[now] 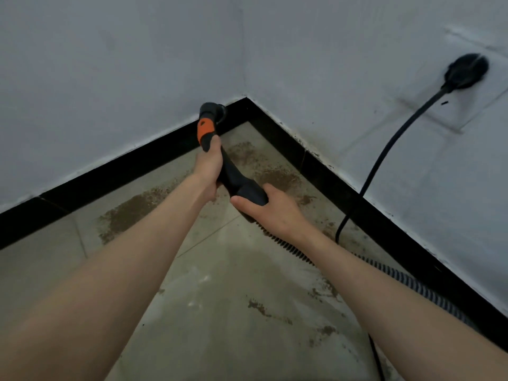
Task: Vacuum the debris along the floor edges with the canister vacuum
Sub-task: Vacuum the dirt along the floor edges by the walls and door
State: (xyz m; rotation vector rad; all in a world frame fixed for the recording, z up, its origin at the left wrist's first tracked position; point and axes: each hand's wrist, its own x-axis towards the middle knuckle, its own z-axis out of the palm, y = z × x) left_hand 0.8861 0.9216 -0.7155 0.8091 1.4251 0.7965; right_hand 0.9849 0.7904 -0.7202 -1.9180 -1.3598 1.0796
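A black vacuum handle [233,177] with an orange section [206,132] points up toward the room corner, its round open end [213,109] level with the black skirting. My left hand [209,167] grips the handle just below the orange part. My right hand [270,207] grips its lower end, where the ribbed hose [291,250] joins and trails back to the right along the floor. Brown debris lies in patches along both floor edges: one by the left skirting [129,213], one by the right skirting [277,178]. The canister is out of view.
Black skirting [115,166] runs along both white walls and meets at the corner. A black plug [467,71] sits in a wall socket at the right, and its cable [384,158] hangs down to the floor. Smaller debris specks [261,307] dot the grey tiles nearer me.
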